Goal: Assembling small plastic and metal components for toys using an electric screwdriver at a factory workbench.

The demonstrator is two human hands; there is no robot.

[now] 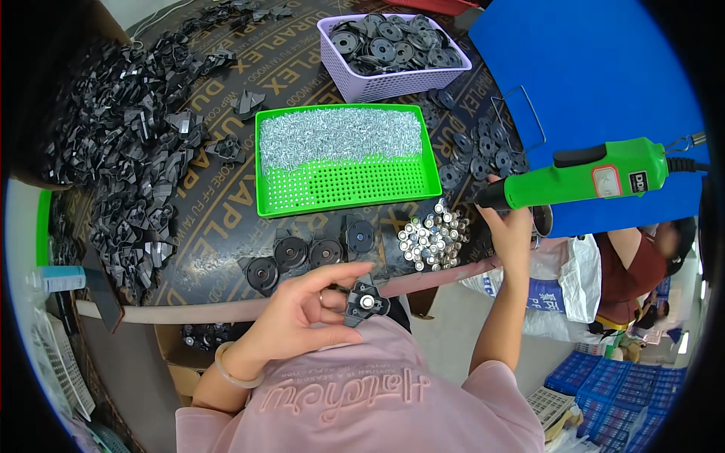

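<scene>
My left hand pinches a black plastic bracket just in front of my shirt. A round silvery metal piece sits in the middle of that bracket. At the right, the fingers of my right hand close around the dark nose of a green electric screwdriver, which lies nearly level. Between my hands, by the table edge, is a heap of small metal caps. Several black brackets with round discs stand in a row beyond my left hand. What the right fingertips touch is partly hidden.
A green perforated tray holds small silvery screws. Behind it stands a lilac basket of black discs. Loose discs lie right of the tray. Black brackets pile up at the left. Another person sits at the right.
</scene>
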